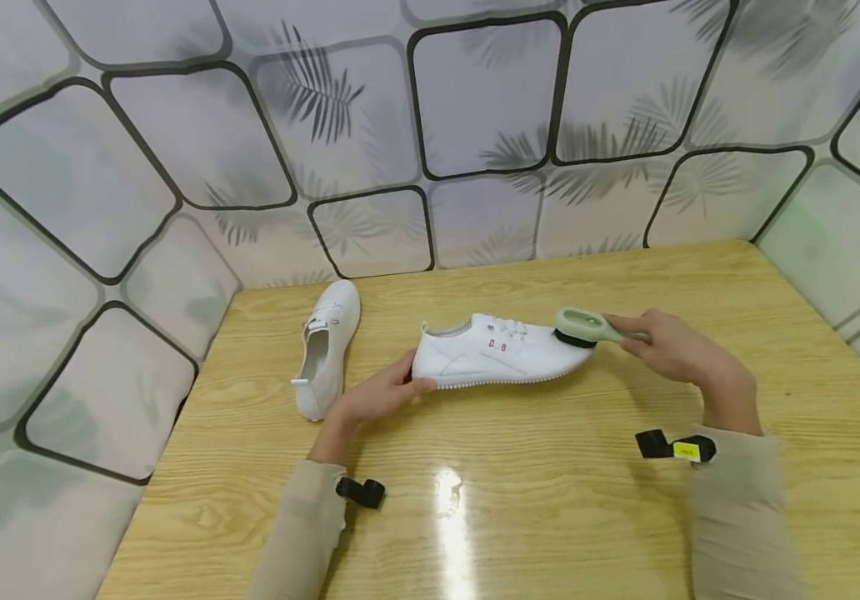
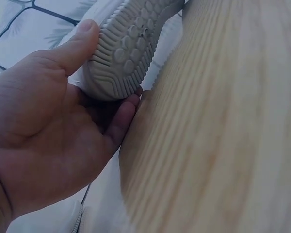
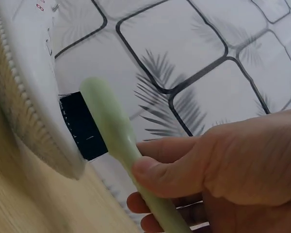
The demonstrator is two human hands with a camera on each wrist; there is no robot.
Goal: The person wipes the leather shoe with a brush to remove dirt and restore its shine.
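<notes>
A white lace-up shoe (image 1: pixel 467 358) with small red letters on its side points its toe to the right. My left hand (image 1: pixel 381 392) grips it by the heel, and the left wrist view shows the thumb against the ridged grey sole (image 2: pixel 128 48), which is tipped up off the wood. In my right hand (image 1: pixel 673 346) is a pale green brush (image 1: pixel 580 321), held by its handle between thumb and fingers. Its dark bristles (image 3: pixel 82 126) lie on the upper near the toe in the right wrist view.
A second white shoe (image 1: pixel 332 350) stands on the wooden table (image 1: pixel 550 500) to the left, just beyond my left wrist. Patterned walls (image 1: pixel 490 92) with leaf prints and dark rounded frames border the table at the back and sides.
</notes>
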